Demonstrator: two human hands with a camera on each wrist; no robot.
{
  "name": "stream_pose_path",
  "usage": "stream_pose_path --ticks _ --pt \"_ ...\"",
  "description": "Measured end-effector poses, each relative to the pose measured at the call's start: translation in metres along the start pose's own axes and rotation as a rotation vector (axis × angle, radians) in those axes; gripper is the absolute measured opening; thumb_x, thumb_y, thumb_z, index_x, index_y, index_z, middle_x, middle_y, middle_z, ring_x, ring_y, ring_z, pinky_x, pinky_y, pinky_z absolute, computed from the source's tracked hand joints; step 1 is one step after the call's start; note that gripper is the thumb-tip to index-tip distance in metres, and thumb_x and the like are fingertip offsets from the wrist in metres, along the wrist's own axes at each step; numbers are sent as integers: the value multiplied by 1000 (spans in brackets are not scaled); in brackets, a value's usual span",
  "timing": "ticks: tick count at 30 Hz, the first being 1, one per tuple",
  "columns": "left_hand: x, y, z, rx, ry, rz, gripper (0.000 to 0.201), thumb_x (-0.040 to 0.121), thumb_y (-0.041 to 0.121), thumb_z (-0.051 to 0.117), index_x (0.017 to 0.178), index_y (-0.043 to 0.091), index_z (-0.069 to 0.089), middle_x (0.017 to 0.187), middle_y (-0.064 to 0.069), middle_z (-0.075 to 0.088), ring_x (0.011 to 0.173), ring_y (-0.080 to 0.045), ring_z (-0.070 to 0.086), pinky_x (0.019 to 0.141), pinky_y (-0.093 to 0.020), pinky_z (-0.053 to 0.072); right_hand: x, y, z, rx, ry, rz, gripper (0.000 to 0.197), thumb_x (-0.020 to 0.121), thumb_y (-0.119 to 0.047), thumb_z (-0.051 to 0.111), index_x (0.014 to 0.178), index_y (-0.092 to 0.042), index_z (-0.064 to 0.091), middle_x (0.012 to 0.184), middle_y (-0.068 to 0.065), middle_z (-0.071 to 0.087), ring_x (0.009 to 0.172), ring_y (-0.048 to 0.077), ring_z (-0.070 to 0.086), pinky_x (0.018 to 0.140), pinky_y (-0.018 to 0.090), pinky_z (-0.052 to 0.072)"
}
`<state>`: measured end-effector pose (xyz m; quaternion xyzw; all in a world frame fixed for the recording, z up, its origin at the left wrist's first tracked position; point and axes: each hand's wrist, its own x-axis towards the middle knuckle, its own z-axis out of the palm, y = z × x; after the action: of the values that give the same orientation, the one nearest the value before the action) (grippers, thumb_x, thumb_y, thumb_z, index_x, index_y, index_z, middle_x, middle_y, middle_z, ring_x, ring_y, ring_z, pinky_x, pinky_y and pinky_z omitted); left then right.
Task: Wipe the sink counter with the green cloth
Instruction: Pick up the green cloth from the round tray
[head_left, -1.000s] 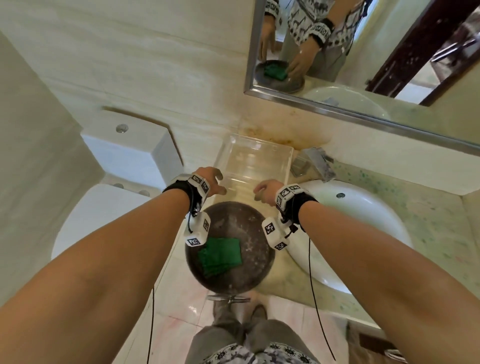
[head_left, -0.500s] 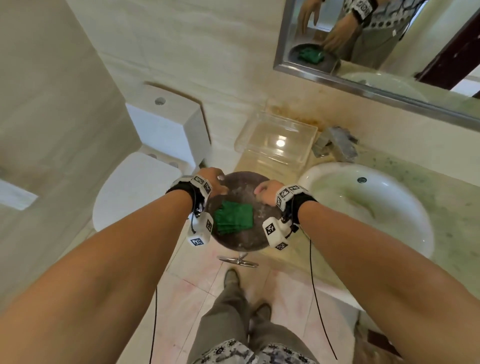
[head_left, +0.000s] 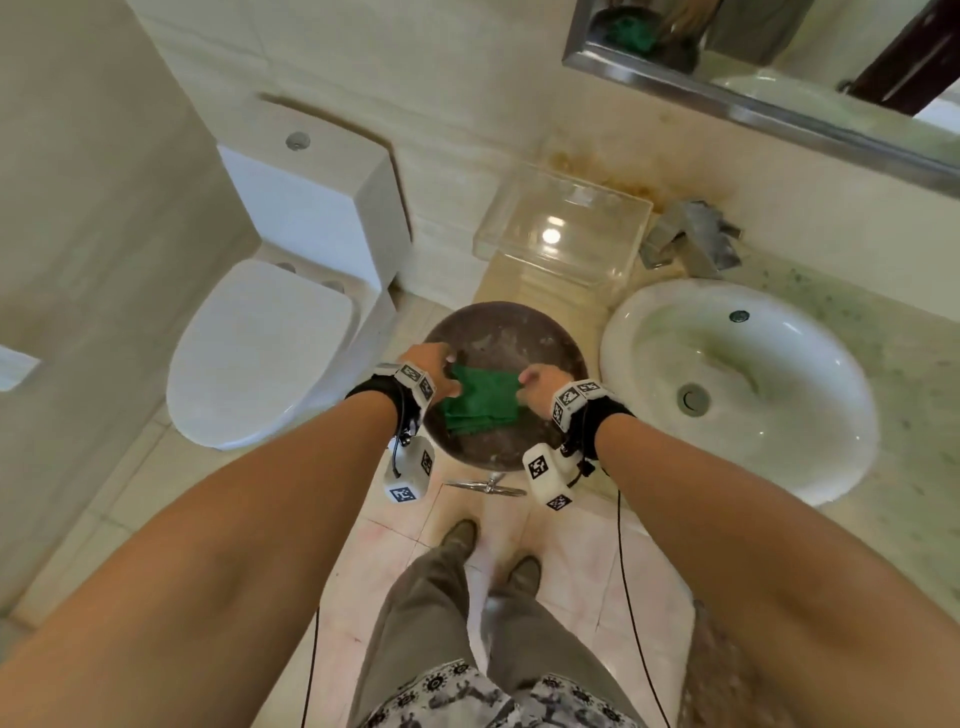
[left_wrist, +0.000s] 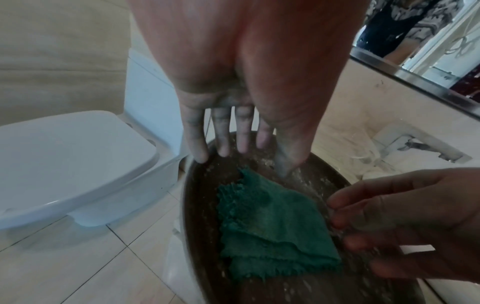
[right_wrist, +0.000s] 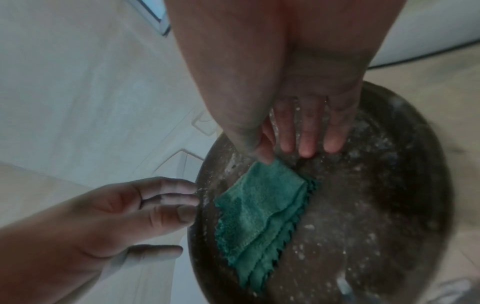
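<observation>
The folded green cloth (head_left: 480, 402) (left_wrist: 265, 224) (right_wrist: 259, 214) lies flat on a round, dusty dark stool seat (head_left: 498, 332) left of the sink counter (head_left: 909, 364). My left hand (head_left: 428, 366) (left_wrist: 233, 152) reaches down with straight fingers; its fingertips (left_wrist: 200, 158) touch the seat's far rim and the thumb rests by the cloth's far corner. My right hand (head_left: 537, 384) (right_wrist: 280, 152) is at the cloth's other far corner. Its thumb and forefinger tips touch that corner, and its other fingers (right_wrist: 306, 148) lie straight on the seat.
A white sink (head_left: 737, 384) is set in the green-speckled counter, with a metal tap (head_left: 691, 239) behind it. A clear plastic box (head_left: 561, 223) stands on the counter's left end. A closed white toilet (head_left: 260, 353) is to the left. A mirror (head_left: 779, 78) hangs above.
Both hands have left the stool seat's far rim and come in onto the cloth's far corners. The view has tilted down toward the floor.
</observation>
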<state>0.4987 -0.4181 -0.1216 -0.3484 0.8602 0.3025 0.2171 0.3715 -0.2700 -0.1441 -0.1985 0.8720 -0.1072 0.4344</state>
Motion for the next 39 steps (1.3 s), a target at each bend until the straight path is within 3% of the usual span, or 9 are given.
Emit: stream_pose_path --ticks 8,13,19,22,27,30,33,37,39 --pt "38 0 11 137 -105 121 71 80 31 75 141 13 43 135 -12 48 122 -32 50 102 -39 44 13 -5 12 91 33 143 45 88 -32 60 131 -19 49 125 10 59 108 30 60 88 33 48" --pt "50 4 15 196 -147 124 60 80 31 76 132 15 50 126 -12 58 109 -33 59 90 -40 51 20 -4 20 223 24 188 46 82 -33 63 125 -20 52 117 11 61 101 32 62 91 45 54" --pt "55 9 21 234 -226 94 51 81 29 77 125 14 57 117 -13 64 100 -34 64 88 -41 54 25 3 23 454 9 234 40 74 -22 70 110 -21 54 103 12 66 92 26 65 88 46 56" --pt "54 10 21 239 -230 97 47 81 28 76 122 14 59 116 -12 65 101 -33 64 88 -41 54 18 4 19 503 -5 239 33 81 -14 71 110 -17 55 93 12 67 82 22 63 83 40 56" --pt "53 16 18 234 -240 89 40 84 27 72 121 14 64 115 -12 67 102 -32 64 89 -38 53 18 6 18 468 -83 201 33 75 -19 75 106 -19 64 82 9 63 76 25 59 74 37 52" --pt "49 24 8 221 -249 94 39 86 27 69 122 14 63 118 -10 65 108 -32 61 89 -35 50 17 7 10 452 -80 155 12 77 -17 72 85 -24 66 71 6 58 63 24 53 60 34 46" --pt "44 34 -6 195 -248 99 42 82 31 71 120 15 63 118 -10 64 107 -30 61 90 -36 51 0 1 -11 470 -78 104 16 83 -13 64 73 -25 59 68 5 53 55 23 46 50 30 40" --pt "33 60 -27 135 -229 154 44 80 28 72 120 11 61 114 -11 64 103 -30 61 85 -34 51 -24 1 -42 492 18 3 7 88 -14 57 87 -19 61 77 4 57 65 19 53 51 25 44" --pt "28 75 -35 95 -235 196 42 80 25 74 117 11 63 108 -9 65 101 -29 63 85 -33 52 -34 6 -59 528 73 -34 12 90 -14 56 99 -18 62 90 8 62 80 24 60 63 29 53"
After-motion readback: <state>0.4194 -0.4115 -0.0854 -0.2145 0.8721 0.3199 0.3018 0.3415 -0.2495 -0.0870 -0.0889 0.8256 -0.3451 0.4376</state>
